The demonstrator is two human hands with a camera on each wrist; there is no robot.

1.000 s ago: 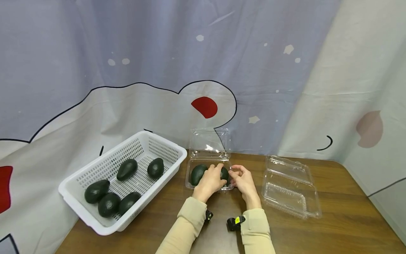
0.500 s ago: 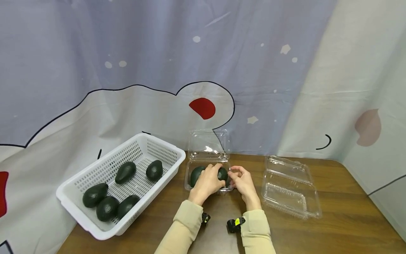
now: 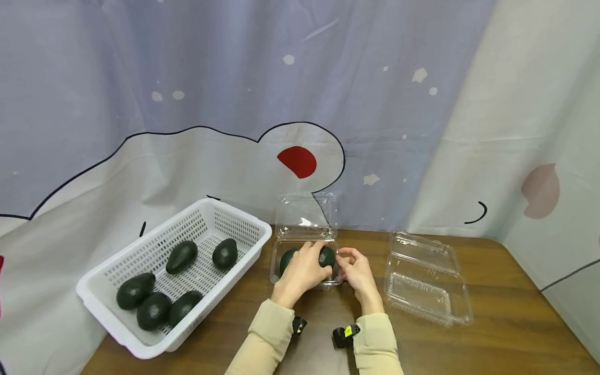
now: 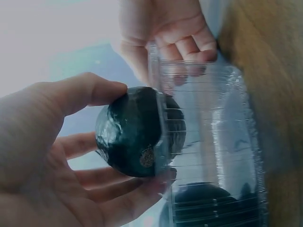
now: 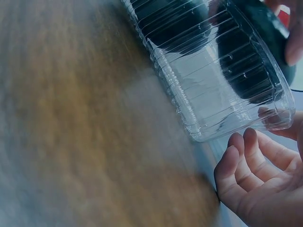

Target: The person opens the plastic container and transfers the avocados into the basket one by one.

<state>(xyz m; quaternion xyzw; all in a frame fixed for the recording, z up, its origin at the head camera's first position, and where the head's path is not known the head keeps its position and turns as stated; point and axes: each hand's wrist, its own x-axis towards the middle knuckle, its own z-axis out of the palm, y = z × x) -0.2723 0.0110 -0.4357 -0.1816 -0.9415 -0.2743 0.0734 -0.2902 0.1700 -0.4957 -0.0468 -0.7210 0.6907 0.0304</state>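
Observation:
A clear plastic clamshell container [image 3: 276, 271] stands on the table with its lid [image 3: 307, 216] raised. My left hand [image 3: 302, 271] grips a dark green avocado [image 4: 130, 132] from above, thumb on one side and fingers round the other. That avocado sits partly inside the container, beside another avocado [image 4: 201, 203], which my hand partly covers in the head view. My right hand [image 3: 358, 271] pinches the container's right wall at the rim, a fingertip inside and several fingers outside, as the right wrist view shows.
A white perforated basket [image 3: 110, 330] with several avocados [image 3: 154, 311] stands to the left. Another open clear clamshell container [image 3: 426, 281] lies to the right. Behind the table hangs a printed curtain [image 3: 225, 166].
The held avocado has shifted slightly within the container as my left hand turns a little to the left. My right hand keeps its place at the rim. The head view has moved slightly.

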